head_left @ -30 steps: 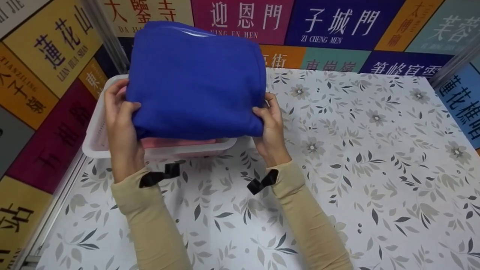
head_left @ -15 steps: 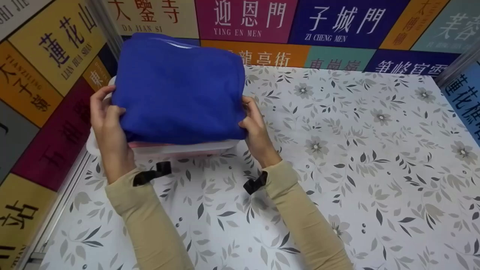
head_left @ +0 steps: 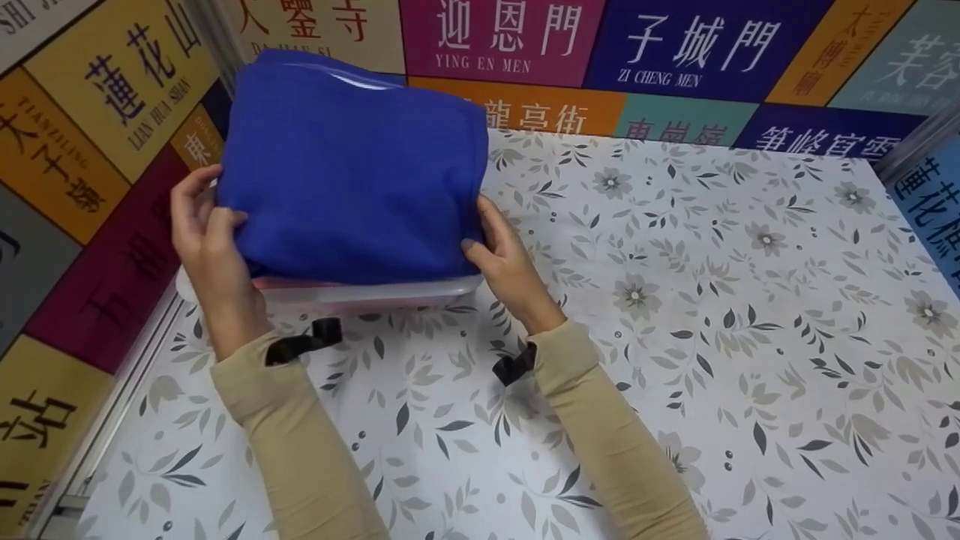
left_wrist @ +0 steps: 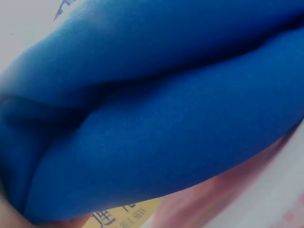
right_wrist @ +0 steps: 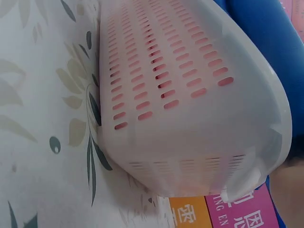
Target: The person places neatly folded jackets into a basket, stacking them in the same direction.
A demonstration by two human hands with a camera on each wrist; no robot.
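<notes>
A folded blue cloth (head_left: 352, 172), with a shiny strip along its far edge, lies over the white plastic basket (head_left: 375, 294). My left hand (head_left: 214, 255) grips its left side, thumb on top and fingers along the edge. At the near right corner my right hand (head_left: 514, 270) holds it, the thumb bent against the edge. Pink fabric (left_wrist: 204, 202) shows under the blue folds in the left wrist view. From the right wrist, the slotted basket wall (right_wrist: 156, 137) is seen, with pink behind the slots and blue above the rim.
The table (head_left: 675, 375) has a white cover printed with grey leaves and flowers. Walls with coloured lettered panels (head_left: 495, 45) stand behind and to the left, close to the basket. A metal rail (head_left: 135, 375) runs along the left table edge.
Both hands have carried the blue cloth left and lower onto the basket, covering more of it. Over the last half second the right hand has shifted slightly left along the edge.
</notes>
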